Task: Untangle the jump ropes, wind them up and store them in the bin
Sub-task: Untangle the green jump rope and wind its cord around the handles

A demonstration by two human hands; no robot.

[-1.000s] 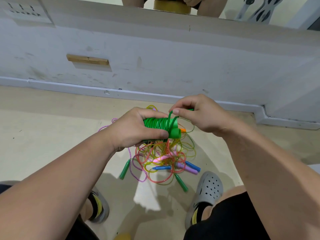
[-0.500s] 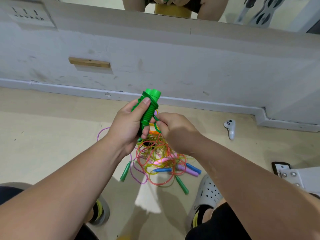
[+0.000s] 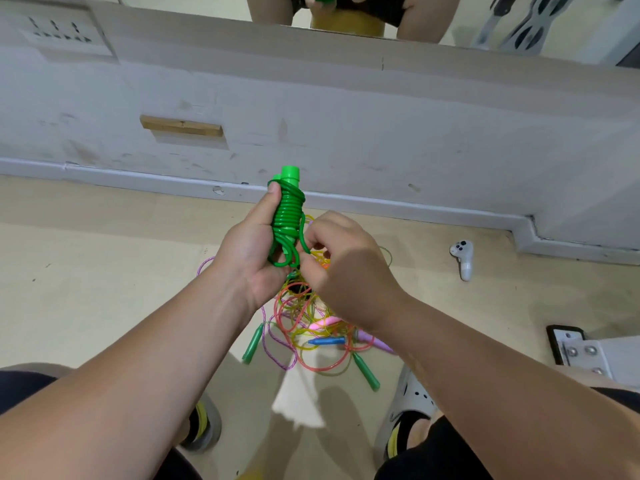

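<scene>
Green plastic jump rope [image 3: 286,216], its cord coiled tightly round its 2 paired handles, stands nearly upright in the left hand [image 3: 249,252]. That hand's fingers are curled round the bundle's lower half, with the thumb pressed along the coils near the top. The right hand [image 3: 346,271], just beside it, has its fingers curled in and pinches the loose green strand at the bundle's lower end. Beneath both hands, on the beige floor [image 3: 104,271], lies a tangled heap of translucent orange, yellow and purple ropes [image 3: 301,317] with green, blue and pink handles. A white handheld controller [image 3: 463,259] lies well apart to the right, near the base of the grey wall [image 3: 381,133].
</scene>
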